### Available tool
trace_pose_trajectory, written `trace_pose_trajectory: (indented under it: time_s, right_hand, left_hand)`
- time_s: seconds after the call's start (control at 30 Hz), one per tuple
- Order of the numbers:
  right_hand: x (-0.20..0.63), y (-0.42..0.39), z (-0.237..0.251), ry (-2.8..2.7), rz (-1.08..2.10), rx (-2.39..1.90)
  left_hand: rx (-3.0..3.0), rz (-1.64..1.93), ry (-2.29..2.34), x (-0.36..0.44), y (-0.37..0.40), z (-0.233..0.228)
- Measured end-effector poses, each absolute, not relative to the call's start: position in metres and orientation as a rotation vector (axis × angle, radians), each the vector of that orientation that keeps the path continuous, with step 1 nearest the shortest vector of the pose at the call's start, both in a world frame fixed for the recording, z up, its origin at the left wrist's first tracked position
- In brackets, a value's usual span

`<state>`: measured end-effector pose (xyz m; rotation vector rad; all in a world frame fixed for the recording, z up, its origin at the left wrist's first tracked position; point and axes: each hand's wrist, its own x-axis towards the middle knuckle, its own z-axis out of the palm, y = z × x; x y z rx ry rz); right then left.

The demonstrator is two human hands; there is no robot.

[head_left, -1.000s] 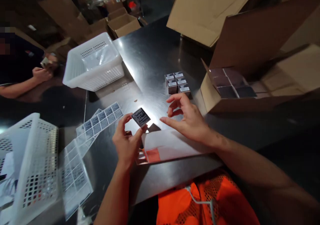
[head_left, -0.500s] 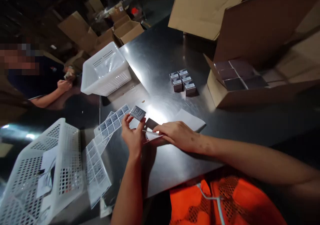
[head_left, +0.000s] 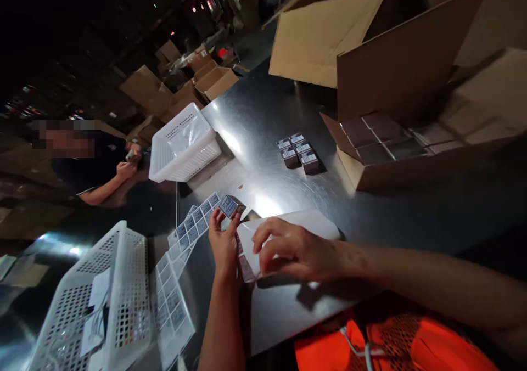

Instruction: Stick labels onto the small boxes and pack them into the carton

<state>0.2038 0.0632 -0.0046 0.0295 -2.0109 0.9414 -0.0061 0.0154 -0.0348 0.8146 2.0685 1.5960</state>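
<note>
Left hand (head_left: 223, 243) pinches small printed box (head_left: 231, 206) near white sheet (head_left: 316, 223); right hand (head_left: 290, 250) over sheet, fingers curled, can't tell if gripping; label sheets (head_left: 175, 305) left of sheet.

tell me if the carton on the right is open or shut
Open: the carton has a big flap standing up at its back, and dark boxes show inside.

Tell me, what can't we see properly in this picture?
Head view: writing on the small box in the left hand; too small.
Head view: what's under the right hand; the hand hides it.
Head view: part of the nearer white basket; bottom edge cuts it.
Head view: lower sides of the dark boxes; the carton hides them.
</note>
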Motion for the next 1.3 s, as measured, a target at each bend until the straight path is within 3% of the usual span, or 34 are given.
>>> trace_pose_trajectory:
  time_s: [0.27, 0.53, 0.7, 1.0, 1.3]
  right_hand:
    - [0.210, 0.096, -0.011, -1.879, 1.059, -0.339]
    - [0.211, 0.095, -0.015, -1.968, 0.952, -0.183]
    - [0.226, 0.101, 0.006, -1.980, 0.922, -0.301]
    - [0.219, 0.098, 0.012, -1.510, 1.698, -0.552]
    - [0.207, 0.084, -0.002, -1.432, 1.791, -0.801]
  left_hand:
    - [0.928, 1.455, 1.479, 0.027, 0.002, -0.034]
    - [1.515, 1.240, 1.884, 0.022, -0.006, -0.015]
    - [1.629, 1.276, 1.880, 0.026, -0.006, -0.013]
    - [1.693, 1.260, 2.027, 0.027, -0.006, -0.017]
    - [1.912, 1.202, 1.984, 0.029, -0.008, -0.023]
